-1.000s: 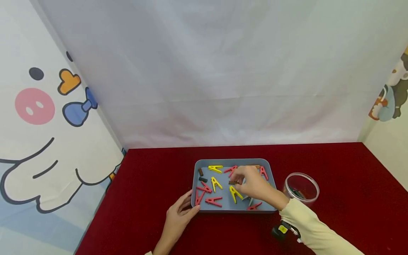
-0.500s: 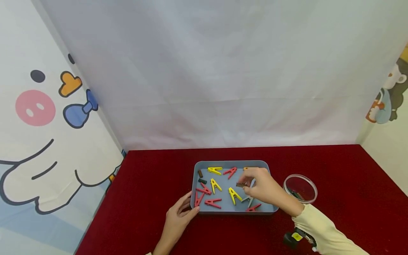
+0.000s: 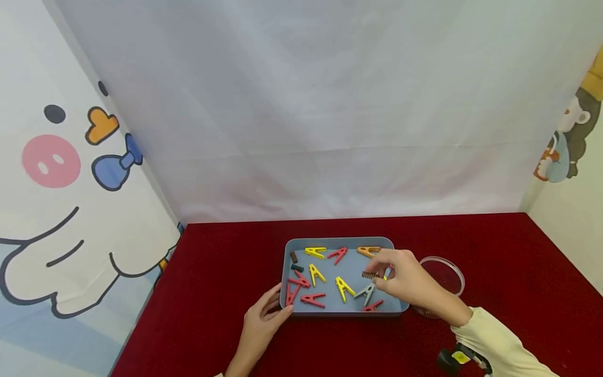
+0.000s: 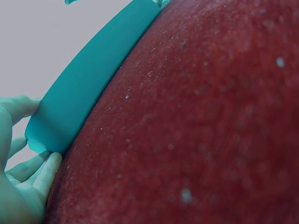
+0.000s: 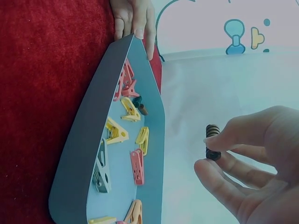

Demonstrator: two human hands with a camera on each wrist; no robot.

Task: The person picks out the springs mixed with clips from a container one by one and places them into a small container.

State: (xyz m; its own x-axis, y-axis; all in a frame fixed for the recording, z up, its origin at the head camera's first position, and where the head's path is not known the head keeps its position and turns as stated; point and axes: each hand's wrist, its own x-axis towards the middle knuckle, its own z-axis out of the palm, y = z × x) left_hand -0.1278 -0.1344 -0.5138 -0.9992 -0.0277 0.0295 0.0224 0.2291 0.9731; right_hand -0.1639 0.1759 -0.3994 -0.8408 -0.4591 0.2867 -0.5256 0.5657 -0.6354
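Observation:
My right hand pinches a small dark coil spring between thumb and fingers, above the right part of a blue-grey tray. In the right wrist view the spring is seen apart from the tray. My left hand holds the tray's front left corner, its thumb at the front and its fingers along the left side. Inside the tray lie several yellow and red clothespins, a grey clothespin and an orange clothespin. A brown spring and a dark green spring lie near its left wall.
A round clear tub stands to the right of the tray, partly hidden behind my right hand and forearm. Dark red cloth covers the table. A white curtain hangs behind it, and a wall with cartoon prints stands at the left.
My right hand has moved right across the tray with the spring, towards the tub, uncovering the orange and grey clothespins. My left hand stays at the tray corner.

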